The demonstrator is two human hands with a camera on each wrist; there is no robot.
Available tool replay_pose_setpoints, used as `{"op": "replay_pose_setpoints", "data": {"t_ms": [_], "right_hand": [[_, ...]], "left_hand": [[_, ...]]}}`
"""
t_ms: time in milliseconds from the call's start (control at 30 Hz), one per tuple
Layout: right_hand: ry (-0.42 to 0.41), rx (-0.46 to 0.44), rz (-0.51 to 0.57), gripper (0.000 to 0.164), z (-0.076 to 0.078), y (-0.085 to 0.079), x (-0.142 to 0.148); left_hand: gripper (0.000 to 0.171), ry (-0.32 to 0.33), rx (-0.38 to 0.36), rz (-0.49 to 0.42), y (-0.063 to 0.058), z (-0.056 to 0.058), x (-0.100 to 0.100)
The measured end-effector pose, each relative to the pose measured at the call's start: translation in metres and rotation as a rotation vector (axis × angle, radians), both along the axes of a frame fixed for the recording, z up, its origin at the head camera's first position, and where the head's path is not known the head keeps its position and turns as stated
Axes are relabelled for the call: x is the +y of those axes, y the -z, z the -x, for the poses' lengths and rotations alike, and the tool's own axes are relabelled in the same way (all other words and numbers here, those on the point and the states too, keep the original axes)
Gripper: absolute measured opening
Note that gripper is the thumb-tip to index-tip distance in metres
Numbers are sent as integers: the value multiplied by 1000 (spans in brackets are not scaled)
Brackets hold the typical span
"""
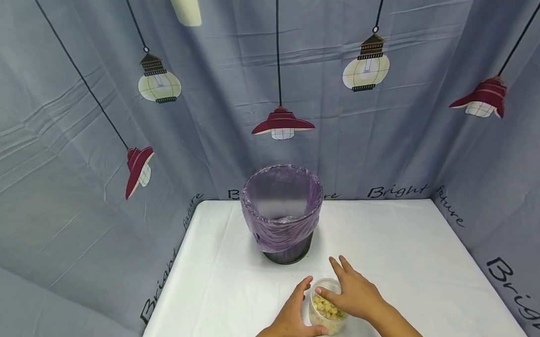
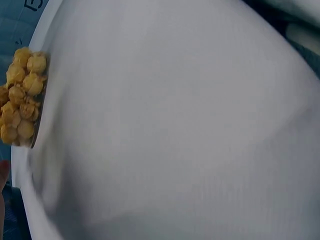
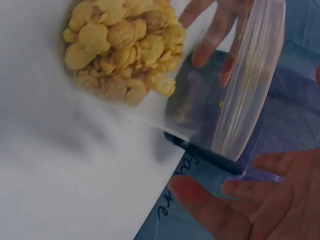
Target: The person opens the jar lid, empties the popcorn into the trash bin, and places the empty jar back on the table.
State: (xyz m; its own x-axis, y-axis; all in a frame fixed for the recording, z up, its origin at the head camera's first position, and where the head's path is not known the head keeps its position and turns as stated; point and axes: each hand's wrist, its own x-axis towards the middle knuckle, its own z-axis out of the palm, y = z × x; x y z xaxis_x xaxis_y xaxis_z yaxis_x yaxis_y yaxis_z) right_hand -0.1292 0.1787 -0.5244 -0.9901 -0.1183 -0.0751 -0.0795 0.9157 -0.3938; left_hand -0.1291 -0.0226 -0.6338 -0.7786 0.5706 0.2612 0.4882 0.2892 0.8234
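A clear plastic jar [image 1: 317, 319], partly filled with yellow popcorn [image 1: 327, 308], stands on the white table near its front. My left hand [image 1: 292, 317] curves loosely along its left side, thumb near the base and fingers up by the rim. Over the jar's upper right reaches my right hand [image 1: 358, 293], fingers extended and thumb across the top. Seen from the right wrist, the jar's ridged clear rim [image 3: 250, 80] lies close to the spread right hand [image 3: 280, 200], with left-hand fingers [image 3: 217, 35] behind the wall. The left wrist view catches only popcorn [image 2: 22, 95] at its edge.
Beyond the hands, a dark bin [image 1: 287, 254] lined with a purple plastic bag [image 1: 283, 237] stands toward the back of the white table [image 1: 388, 243]. Grey-blue curtains [image 1: 230, 65] printed with lamps and lettering enclose the back and both sides.
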Motion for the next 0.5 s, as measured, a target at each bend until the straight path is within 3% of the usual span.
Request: {"op": "replay_pose_setpoints", "data": {"t_ms": [233, 500], "right_hand": [[-49, -96, 69, 101, -4, -1, -11], [-71, -93, 24, 102, -8, 9, -20]], "left_hand": [[106, -4, 10, 46, 6, -3, 13], [109, -27, -19, 35, 10, 0, 23]]}}
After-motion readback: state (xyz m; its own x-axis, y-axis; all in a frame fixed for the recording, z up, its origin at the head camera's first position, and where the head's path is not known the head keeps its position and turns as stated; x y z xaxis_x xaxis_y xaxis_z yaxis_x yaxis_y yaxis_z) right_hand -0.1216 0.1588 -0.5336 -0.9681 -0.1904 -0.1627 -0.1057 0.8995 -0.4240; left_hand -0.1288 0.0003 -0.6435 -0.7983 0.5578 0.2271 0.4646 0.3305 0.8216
